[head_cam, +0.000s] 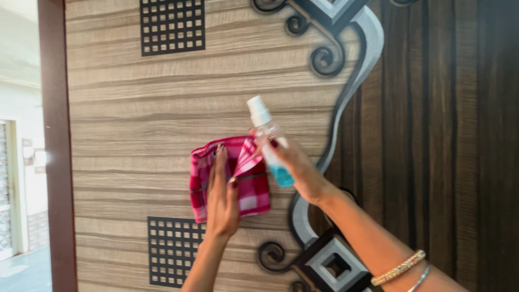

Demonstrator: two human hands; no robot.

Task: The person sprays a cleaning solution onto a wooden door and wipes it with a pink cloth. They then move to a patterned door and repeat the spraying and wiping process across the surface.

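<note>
1. Far left: a dark red-brown door frame (54, 146) is running top to bottom; beyond it a bright room with pale walls is showing.
2. Door panel (124, 124), light wood grain with horizontal streaks, is filling the left and middle. Two black square grids are sitting on it: upper grid (172, 26) and lower grid (174, 250).
3. Left hand (223, 197) is pressing flat against the panel, fingers stretched out and together, pointing up, not clenched. It is pinning a pink-and-white checked cloth (254, 189) to the door just above the lower grid.
4. The cloth is lying folded, partly under the palm; one corner is lifting toward the right hand.
5. Right hand (294, 162) is grasping a clear spray bottle (268, 141), fingers wrapped round its body. The bottle is tilting, white nozzle up and to the left, blue liquid collecting at its lower end. It is being held just beside the cloth's right edge, touching or nearly touching the raised corner; cannot tell which.
6. Right wrist is wearing two bangles (399, 267).
7. Right of the hands: a grey-and-black scroll ornament (346, 97) is curving down the door, then dark brown vertical grain (432, 135).
</note>
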